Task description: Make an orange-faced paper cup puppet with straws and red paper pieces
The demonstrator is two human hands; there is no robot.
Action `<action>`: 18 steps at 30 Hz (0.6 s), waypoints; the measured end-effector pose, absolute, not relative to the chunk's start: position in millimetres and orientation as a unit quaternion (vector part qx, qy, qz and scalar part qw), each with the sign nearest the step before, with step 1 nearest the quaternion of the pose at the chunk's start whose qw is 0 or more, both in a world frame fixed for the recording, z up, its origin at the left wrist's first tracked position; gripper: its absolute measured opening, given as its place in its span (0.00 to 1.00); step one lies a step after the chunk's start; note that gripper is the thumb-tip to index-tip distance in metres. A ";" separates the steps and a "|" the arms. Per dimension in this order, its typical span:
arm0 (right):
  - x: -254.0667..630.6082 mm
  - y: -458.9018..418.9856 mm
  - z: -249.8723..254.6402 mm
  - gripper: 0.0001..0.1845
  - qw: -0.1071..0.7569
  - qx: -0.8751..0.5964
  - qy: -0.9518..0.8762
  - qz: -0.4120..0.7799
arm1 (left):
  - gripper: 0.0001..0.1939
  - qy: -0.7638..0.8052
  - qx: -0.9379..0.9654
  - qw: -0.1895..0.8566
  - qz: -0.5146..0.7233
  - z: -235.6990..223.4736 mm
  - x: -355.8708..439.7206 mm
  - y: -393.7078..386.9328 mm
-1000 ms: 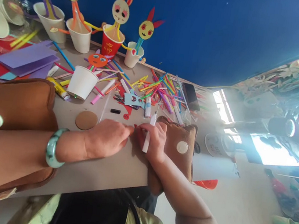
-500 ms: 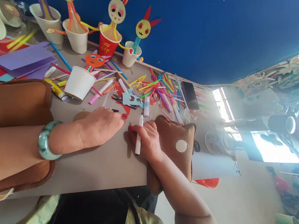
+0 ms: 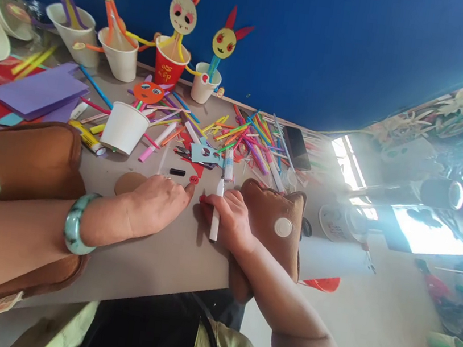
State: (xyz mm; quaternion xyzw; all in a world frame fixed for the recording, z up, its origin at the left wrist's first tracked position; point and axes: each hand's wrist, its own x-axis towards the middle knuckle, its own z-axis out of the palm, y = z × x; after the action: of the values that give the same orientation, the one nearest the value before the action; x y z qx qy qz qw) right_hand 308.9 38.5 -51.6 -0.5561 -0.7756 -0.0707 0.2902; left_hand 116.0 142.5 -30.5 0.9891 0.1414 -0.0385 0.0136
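Note:
My left hand point(image 3: 157, 203) rests on the table, fingers curled, its fingertip touching a small red paper piece point(image 3: 193, 179). A green bangle point(image 3: 74, 227) circles that wrist. My right hand point(image 3: 227, 218) grips a white marker point(image 3: 216, 214) held upright, and a red scrap shows at its fingertips. A brown card disc point(image 3: 127, 182) lies partly hidden under my left hand. A black marker cap point(image 3: 177, 172) lies just beyond the hands.
A white paper cup point(image 3: 124, 128) stands upside down behind my left hand. Straws, pens and paper scraps point(image 3: 241, 134) litter the table. Cups with paper animal faces point(image 3: 169, 67) line the blue wall. Brown sleeve covers point(image 3: 22, 155) lie at both sides; a phone point(image 3: 297, 148) lies far right.
Both hands slid a little away from me toward the small red piece. My left fingertip now touches it, and the marker has turned more upright.

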 end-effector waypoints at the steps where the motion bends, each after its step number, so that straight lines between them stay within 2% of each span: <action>1: 308.6 38.4 -51.3 0.04 0.292 -0.554 -0.776 -0.072 | 0.27 0.134 0.991 0.003 -0.023 -35.0 113.7 141.7; 7: 308.8 36.8 -53.9 0.03 0.287 -0.537 -0.790 -0.070 | 0.28 0.129 0.988 -0.052 0.070 -60.4 102.2 139.2; 18: 308.9 35.2 -55.5 0.03 0.274 -0.542 -0.793 -0.046 | 0.30 0.187 0.982 -0.011 0.012 -61.0 105.3 143.4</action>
State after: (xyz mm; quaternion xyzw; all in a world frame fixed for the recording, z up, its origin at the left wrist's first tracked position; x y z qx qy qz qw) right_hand 308.9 35.2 -55.5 -0.5421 -0.7932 -0.0463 0.2736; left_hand 105.3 143.4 -61.0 0.9823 0.1867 0.0116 -0.0109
